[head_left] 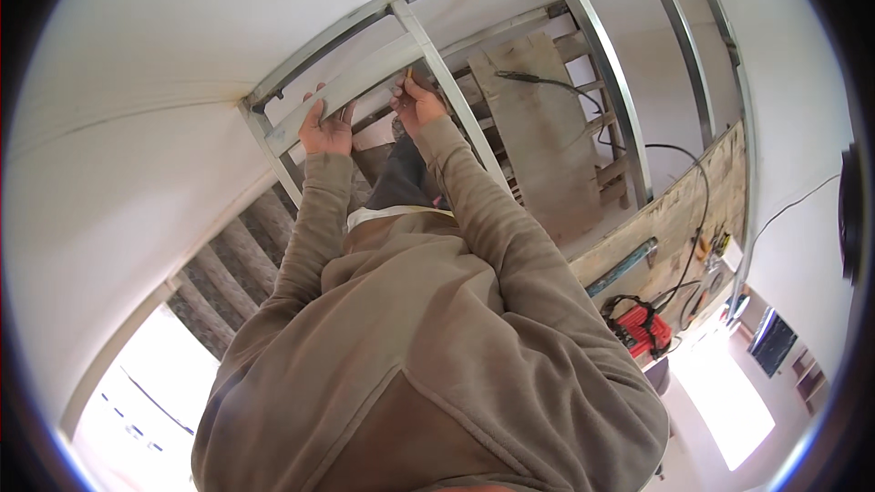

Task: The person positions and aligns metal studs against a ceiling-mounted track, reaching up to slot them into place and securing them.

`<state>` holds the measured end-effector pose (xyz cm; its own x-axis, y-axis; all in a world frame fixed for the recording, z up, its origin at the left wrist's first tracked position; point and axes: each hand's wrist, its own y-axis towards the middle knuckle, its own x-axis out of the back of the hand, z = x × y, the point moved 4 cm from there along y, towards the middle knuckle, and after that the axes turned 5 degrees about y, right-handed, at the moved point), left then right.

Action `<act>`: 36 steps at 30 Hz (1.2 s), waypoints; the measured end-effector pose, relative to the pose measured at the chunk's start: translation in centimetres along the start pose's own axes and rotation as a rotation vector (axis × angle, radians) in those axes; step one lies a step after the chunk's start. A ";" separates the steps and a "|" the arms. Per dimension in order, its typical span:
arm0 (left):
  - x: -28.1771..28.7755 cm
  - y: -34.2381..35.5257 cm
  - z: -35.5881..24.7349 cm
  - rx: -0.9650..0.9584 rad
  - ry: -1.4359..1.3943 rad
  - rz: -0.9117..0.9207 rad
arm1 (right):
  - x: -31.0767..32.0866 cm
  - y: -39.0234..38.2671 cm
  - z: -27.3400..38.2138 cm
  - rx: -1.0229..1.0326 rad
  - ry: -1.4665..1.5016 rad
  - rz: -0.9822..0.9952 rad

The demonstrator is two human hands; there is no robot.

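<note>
In the head view, a metal frame [597, 36] arches across the top. A slanting stud [439, 73] stands just beside the right hand [420, 102], between it and a brown board [538, 137]. At right, a wooden plank [670, 219] bears a red tool [645, 330], a teal bar [622, 269] and a black cable [705, 196]. The pale metal strip [351, 82] lies upper left of centre, its long axis rising from lower left to upper right. The left hand [326, 132] grips it, thumb in front, fingertips showing beyond; the right pinches a small yellow piece [409, 75].
</note>
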<state>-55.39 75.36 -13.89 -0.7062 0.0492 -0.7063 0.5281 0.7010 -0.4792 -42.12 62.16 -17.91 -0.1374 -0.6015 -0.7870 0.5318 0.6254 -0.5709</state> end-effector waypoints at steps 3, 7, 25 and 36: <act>0.8 0.2 -0.2 -0.003 0.019 0.011 | -0.4 0.5 -0.3 -0.002 0.098 -0.002; 0.9 0.4 -0.3 -0.025 0.026 -0.015 | -1.2 1.5 -0.3 0.021 0.205 0.003; 1.2 0.5 -0.3 -0.028 -0.018 0.001 | -2.3 1.9 -0.3 0.040 0.264 -0.052; 1.4 0.7 -0.2 -0.023 -0.035 0.018 | -0.8 1.8 -0.6 0.032 0.260 -0.043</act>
<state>-56.10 76.07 -15.08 -0.6795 0.0378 -0.7327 0.5297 0.7163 -0.4543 -41.55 64.01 -18.46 -0.3686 -0.4762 -0.7984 0.5467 0.5836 -0.6004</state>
